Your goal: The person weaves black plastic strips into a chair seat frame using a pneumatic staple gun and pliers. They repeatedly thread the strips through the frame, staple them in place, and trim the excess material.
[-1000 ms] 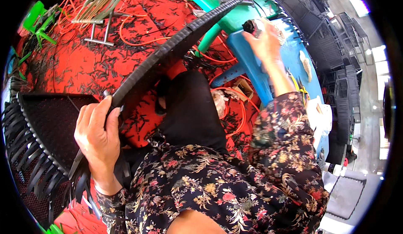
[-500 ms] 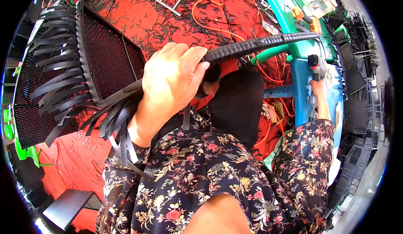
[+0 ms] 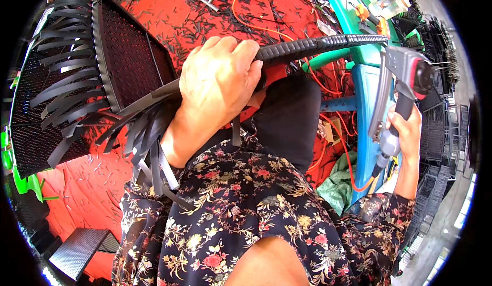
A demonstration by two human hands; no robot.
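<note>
My left hand [image 3: 218,83] grips the curved, wrapped rim [image 3: 318,45] of a black woven panel [image 3: 123,55], whose mesh face and loose black strips [image 3: 56,81] spread out to the left. My right hand [image 3: 405,132] holds a grey pneumatic staple gun [image 3: 402,75] by its handle, upright at the right, near the end of the rim. An orange hose [image 3: 351,168] hangs below the gun. My floral sleeves fill the lower middle.
A red mat [image 3: 169,9] littered with black offcuts lies beyond. A blue and green table [image 3: 353,19] with small tools stands at upper right. Stacked black woven pieces [image 3: 441,116] line the right side. Another black woven piece [image 3: 77,250] sits at lower left, green plastic [image 3: 23,183] beside it.
The panel has swung up and left, close to my body. My right hand took the staple gun off the table and brought it down toward the rim's end.
</note>
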